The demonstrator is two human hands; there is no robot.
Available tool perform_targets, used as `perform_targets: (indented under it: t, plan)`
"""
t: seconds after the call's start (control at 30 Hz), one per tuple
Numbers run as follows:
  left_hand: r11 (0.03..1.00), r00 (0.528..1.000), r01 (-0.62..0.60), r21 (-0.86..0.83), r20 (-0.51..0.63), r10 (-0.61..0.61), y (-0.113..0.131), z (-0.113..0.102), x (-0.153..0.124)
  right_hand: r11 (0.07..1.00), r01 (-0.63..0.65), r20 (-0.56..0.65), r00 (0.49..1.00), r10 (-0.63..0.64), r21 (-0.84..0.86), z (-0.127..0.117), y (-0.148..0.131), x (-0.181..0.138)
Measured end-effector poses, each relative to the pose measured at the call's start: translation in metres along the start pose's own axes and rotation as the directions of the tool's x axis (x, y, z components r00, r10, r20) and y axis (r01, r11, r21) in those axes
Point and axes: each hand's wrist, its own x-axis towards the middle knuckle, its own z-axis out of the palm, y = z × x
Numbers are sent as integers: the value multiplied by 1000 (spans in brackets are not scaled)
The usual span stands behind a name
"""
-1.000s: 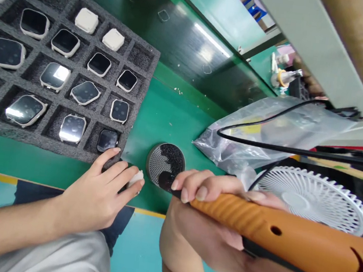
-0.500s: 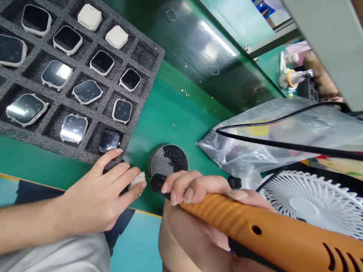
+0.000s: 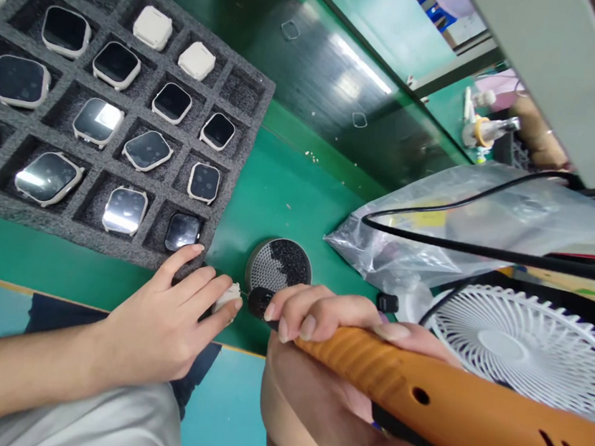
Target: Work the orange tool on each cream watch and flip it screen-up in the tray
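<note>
My left hand [image 3: 166, 323] is closed around a small white watch case [image 3: 227, 297], pinned near the table's front edge. Most of the case is hidden by the fingers. An orange electric screwdriver [image 3: 398, 373] fills my right hand [image 3: 324, 356], fingers wrapped round its grip. Its thin bit meets or almost meets the right side of the case; contact is too fine to tell. Just beyond the tool's tip stands a round screw dish [image 3: 280, 268], its perforated top partly covered with tiny dark pieces. A dark-screened watch [image 3: 183, 231] lies in the tray pocket beside my left fingertips.
A grey foam tray [image 3: 142, 113] with several watches in its pockets takes up the left. To the right are a clear plastic bag [image 3: 410, 230], a black cable [image 3: 489, 252] and a white fan [image 3: 526, 349]. Small white bits [image 3: 312, 157] lie on the green table.
The view has shifted slightly, so the tray and dish appear a little to the right. Both hands keep their hold on the watch case and the screwdriver.
</note>
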Motion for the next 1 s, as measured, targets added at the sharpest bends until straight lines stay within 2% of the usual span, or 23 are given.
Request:
perform_targets:
  t: [0.13,0.23,0.47,0.63,0.87,1.0]
  plan:
    - [1000,1000,-1,0,-3,1,0,-1,-1,999,43,-3,999,-43,4,-3,4,-2]
    - [1000,1000,-2,-2,-3,2,0,0,-1,1000,21,33,999,-21,-1,-2,3,-4]
    - [1000,1000,10,4,-18,-10,0,0,1,1000,6,-25,1000,-6,4,9,0,-4]
    - [1000,1000,12,0,-9,-12,-1,-2,1,999,1,109,994,-7,52,3,12,2]
    - [996,996,83,-13,-31,-83,3,-1,8,981,69,-17,998,-67,184,-7,26,12]
    - [999,998,39,36,-58,-37,14,-6,12,959,209,-47,978,-204,192,-17,35,16]
